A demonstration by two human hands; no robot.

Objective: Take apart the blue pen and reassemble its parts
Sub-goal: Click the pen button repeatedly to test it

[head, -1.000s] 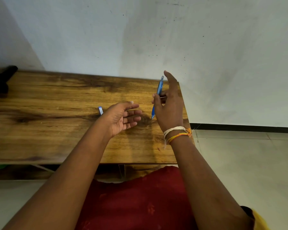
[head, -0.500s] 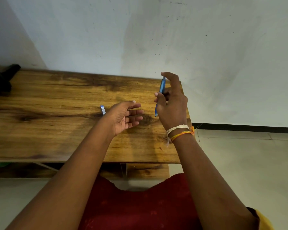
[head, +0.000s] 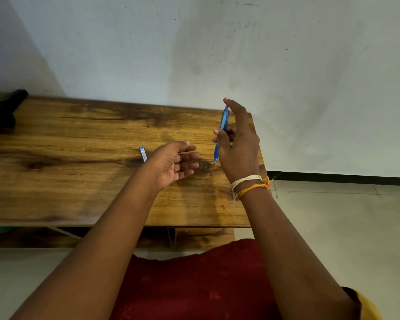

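At the far left corner of the wooden bench, a dark object lies partly out of view; what it is cannot be told. The bench runs along a pale wall, and its grain shows dark streaks across the top.

Near the middle of the bench, a small blue pen part lies on the wood, just beside the back of the left hand. That hand hovers palm up over the bench, its fingers straight and slightly spread, pointing right, holding nothing that can be seen.

Further right, close to the bench's right edge, the right hand is raised with its back to the camera. Its thumb and curled lower fingers pinch the blue pen, while the index finger stretches up along the barrel. The pen stands nearly upright, tilted a little, its tip pointing down toward the wood and its upper end near the far right corner of the bench. The tip is near the fingertips of the left hand but apart from them. White and orange threads are tied round the right wrist.

Below the bench's near edge, a lower shelf shows, and red cloth covers the person's lap. Right of the bench is a pale tiled floor.
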